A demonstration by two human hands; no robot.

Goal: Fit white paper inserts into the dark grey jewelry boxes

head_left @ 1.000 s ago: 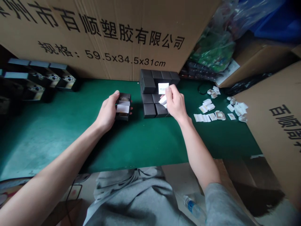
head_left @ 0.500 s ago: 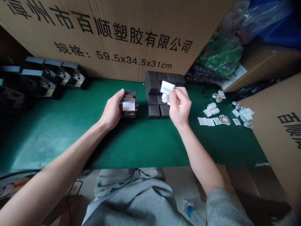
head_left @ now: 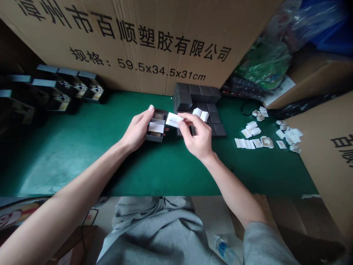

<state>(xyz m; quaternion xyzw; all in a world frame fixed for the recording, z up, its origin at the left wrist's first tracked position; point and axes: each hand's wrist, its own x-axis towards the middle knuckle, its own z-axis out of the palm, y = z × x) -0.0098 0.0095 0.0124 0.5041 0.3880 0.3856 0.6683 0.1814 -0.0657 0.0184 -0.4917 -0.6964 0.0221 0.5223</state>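
My left hand (head_left: pixel 136 129) grips a small open black box (head_left: pixel 156 125) just above the green mat (head_left: pixel 82 154); a white slip lies across its inside. My right hand (head_left: pixel 196 137) pinches a small white card (head_left: pixel 173 120) between thumb and forefinger, right beside the open box. More folded white slips (head_left: pixel 200 113) stick out between my other right fingers. Behind my right hand stands a block of closed black boxes (head_left: pixel 201 101).
A large printed cardboard carton (head_left: pixel 132 40) walls off the back of the mat. Open black boxes (head_left: pixel 66 90) line the far left. Loose white paper scraps (head_left: pixel 256 138) lie at the right, next to another carton (head_left: pixel 333 147). A water bottle (head_left: pixel 224 250) lies by my lap.
My right hand has moved left from the stack of closed boxes, carrying the white card over to the open box. My left hand has kept hold of the box.
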